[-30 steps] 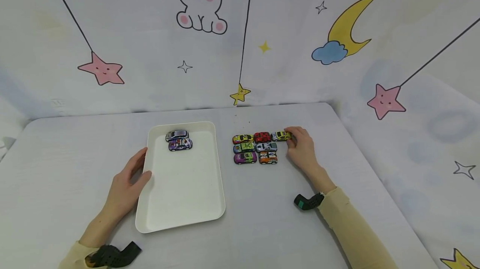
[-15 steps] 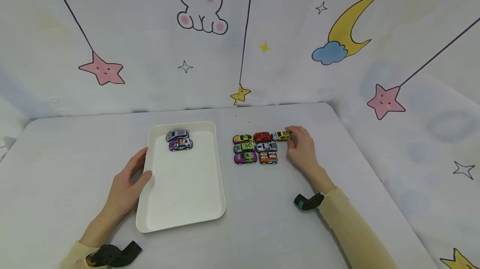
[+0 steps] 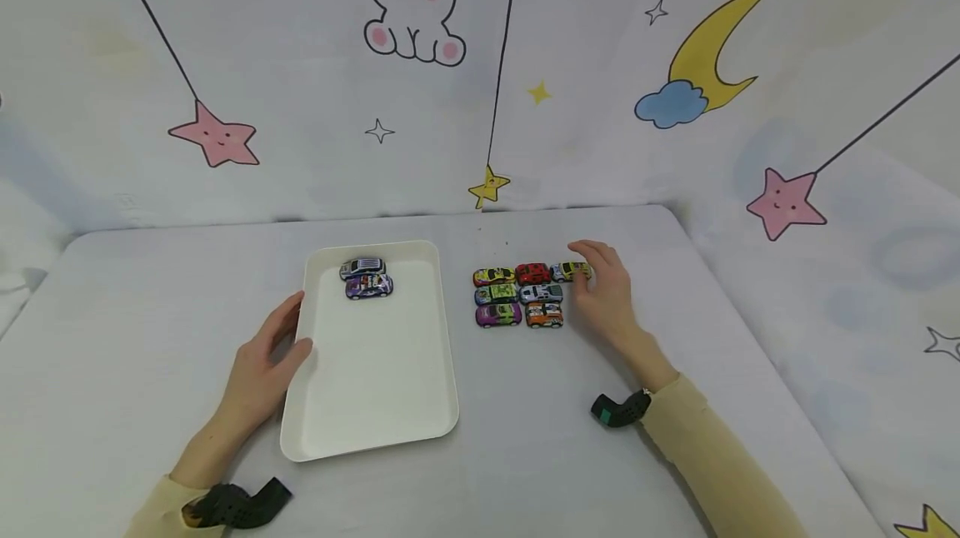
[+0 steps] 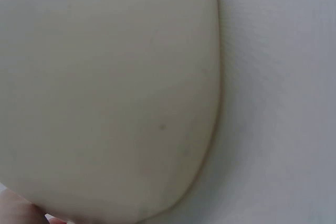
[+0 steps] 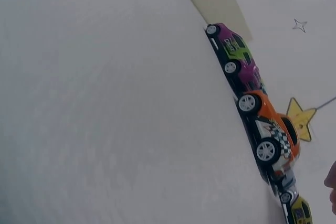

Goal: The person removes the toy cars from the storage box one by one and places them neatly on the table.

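Note:
In the head view my left hand (image 3: 253, 371) holds the left rim of a white tray (image 3: 375, 388), its thumb lapping over the edge. A silver toy car (image 3: 362, 268) and a purple toy car (image 3: 369, 286) lie at the tray's far end. My right hand (image 3: 606, 292) has thumb and index finger spread around the right end of a yellow-and-white toy car (image 3: 566, 271), which stays on the table. That car ends the far row, beside a red car (image 3: 533, 273) and a yellow one (image 3: 493, 276). In the left wrist view the tray (image 4: 115, 93) shows close up.
Nearer rows hold a green car (image 3: 496, 294), a light-blue car (image 3: 542, 293), a purple-and-green car (image 3: 498, 315) and an orange car (image 5: 273, 124). White cloth covers the table (image 3: 517, 421). Behind it hangs a printed backdrop (image 3: 300, 105) with stars, a moon and a rabbit.
My right index finger has lifted and spread away from the yellow-and-white car, widening the gap to the thumb. The left hand stays at the tray. The head view has shifted slightly.

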Available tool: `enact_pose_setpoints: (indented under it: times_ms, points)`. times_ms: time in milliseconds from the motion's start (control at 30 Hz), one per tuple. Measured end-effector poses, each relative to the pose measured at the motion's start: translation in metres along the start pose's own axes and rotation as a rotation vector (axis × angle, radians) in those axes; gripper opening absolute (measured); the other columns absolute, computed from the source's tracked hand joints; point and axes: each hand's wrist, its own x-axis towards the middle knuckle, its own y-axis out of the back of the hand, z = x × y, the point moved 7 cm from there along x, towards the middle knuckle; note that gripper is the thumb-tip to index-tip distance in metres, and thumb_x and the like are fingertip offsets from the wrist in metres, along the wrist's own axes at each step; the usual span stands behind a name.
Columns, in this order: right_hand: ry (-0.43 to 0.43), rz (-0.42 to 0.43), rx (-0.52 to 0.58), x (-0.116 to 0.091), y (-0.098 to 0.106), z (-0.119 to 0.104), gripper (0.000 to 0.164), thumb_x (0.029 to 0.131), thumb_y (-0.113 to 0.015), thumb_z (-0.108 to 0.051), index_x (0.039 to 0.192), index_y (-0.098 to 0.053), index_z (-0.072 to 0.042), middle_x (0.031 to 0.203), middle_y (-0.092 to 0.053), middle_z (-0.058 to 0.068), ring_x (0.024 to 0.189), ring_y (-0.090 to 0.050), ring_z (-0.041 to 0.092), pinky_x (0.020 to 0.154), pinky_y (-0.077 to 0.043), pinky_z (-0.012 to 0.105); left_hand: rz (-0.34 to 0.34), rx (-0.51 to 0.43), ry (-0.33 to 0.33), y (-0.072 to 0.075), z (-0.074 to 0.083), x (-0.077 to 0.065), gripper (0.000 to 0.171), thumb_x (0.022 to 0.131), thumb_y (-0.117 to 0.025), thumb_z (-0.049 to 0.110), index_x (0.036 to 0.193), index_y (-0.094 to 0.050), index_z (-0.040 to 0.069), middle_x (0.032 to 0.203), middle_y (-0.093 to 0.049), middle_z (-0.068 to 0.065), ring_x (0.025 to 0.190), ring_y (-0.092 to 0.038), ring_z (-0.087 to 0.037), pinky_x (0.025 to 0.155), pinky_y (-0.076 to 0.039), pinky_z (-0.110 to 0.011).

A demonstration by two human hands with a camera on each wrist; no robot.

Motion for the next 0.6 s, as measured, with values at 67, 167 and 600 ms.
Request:
enact_pose_setpoints:
  times_ms: [67, 167, 600]
  points:
    - [0.016, -0.010, 0.020, 0.002, -0.004, -0.007, 0.041, 0.079, -0.060, 0.016, 0.118, -0.067, 0.004, 0.120, -0.064, 0.020, 0.115, -0.057, 0.037, 0.096, -0.045, 0.050, 0.001, 0.004, 0.005, 0.000, 0.000, 0.000, 0.063, 0.099, -0.058, 0.016, 0.157, -0.034, 0.027, 0.150, -0.050, -0.017, 0.134, -0.050, -0.021, 0.095, -0.026, -0.002]
    - [0.038, -0.014, 0.035, 0.004, -0.012, -0.017, 0.039, 0.080, -0.062, 0.016, 0.118, -0.067, 0.005, 0.119, -0.064, 0.021, 0.114, -0.057, 0.038, 0.094, -0.047, 0.051, -0.001, 0.012, 0.013, 0.001, -0.001, -0.001, 0.063, 0.100, -0.058, 0.016, 0.157, -0.033, 0.028, 0.150, -0.049, -0.017, 0.135, -0.050, -0.029, 0.096, -0.025, -0.002]
    - [0.116, -0.050, 0.137, 0.023, -0.050, -0.068, 0.038, 0.083, -0.061, 0.014, 0.118, -0.068, 0.002, 0.120, -0.065, 0.016, 0.103, -0.060, 0.030, 0.075, -0.049, 0.040, 0.011, 0.000, -0.006, 0.001, -0.001, 0.000, 0.063, 0.099, -0.059, 0.015, 0.156, -0.034, 0.027, 0.148, -0.051, -0.018, 0.131, -0.047, -0.002, 0.095, -0.026, -0.001]
